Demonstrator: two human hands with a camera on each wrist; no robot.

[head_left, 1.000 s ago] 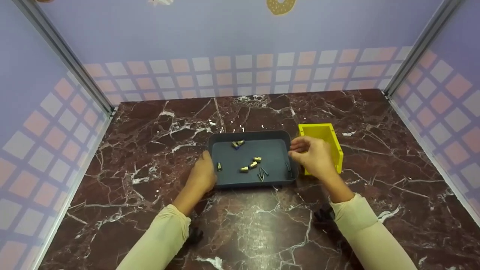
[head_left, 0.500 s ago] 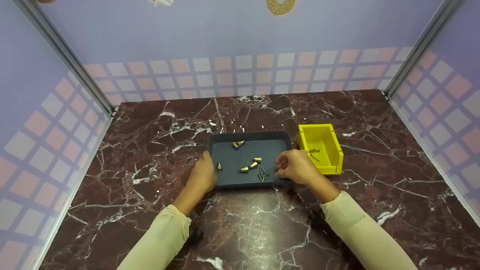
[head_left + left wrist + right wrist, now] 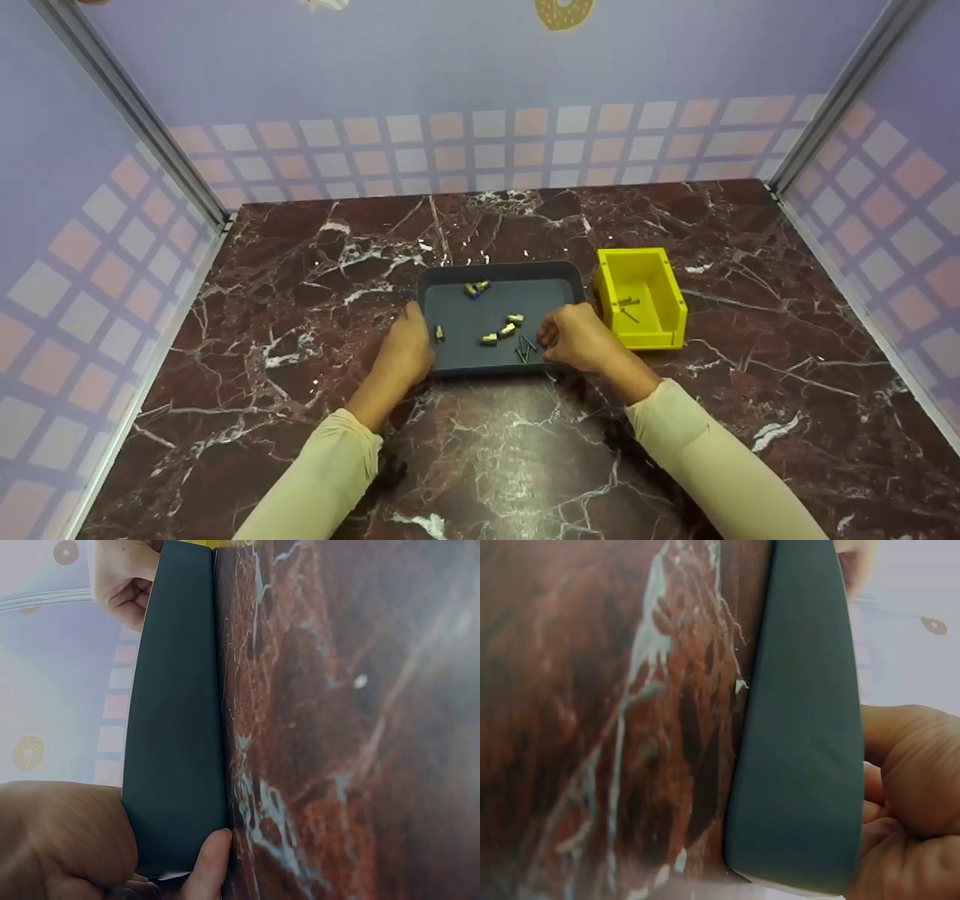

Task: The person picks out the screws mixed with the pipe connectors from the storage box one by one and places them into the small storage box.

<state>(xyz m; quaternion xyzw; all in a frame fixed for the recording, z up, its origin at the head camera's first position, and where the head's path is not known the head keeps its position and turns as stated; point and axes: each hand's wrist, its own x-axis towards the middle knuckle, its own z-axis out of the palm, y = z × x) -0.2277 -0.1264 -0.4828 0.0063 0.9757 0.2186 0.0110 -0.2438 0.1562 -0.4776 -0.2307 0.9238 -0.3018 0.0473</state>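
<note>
A dark grey tray (image 3: 480, 300) lies on the marbled table, holding several short brass-coloured fittings (image 3: 508, 329) and a cluster of thin dark screws (image 3: 524, 349). My left hand (image 3: 406, 346) grips the tray's left end; in the left wrist view a fingertip (image 3: 209, 864) lies low against its outer side. My right hand (image 3: 579, 339) is inside the tray's right end with curled fingers, close by the screws. Its fingertips are hidden behind the tray wall (image 3: 799, 727) in the right wrist view, so whether they pinch a screw cannot be seen.
An open yellow bin (image 3: 643, 341) stands just right of the tray, with several screws (image 3: 628, 302) on its floor. Patterned wall panels (image 3: 487, 90) enclose the table (image 3: 315, 247) at the back and both sides.
My right hand has moved left and down from between the bin and the tray's right edge to the screws in the tray. My left hand has stayed put.
</note>
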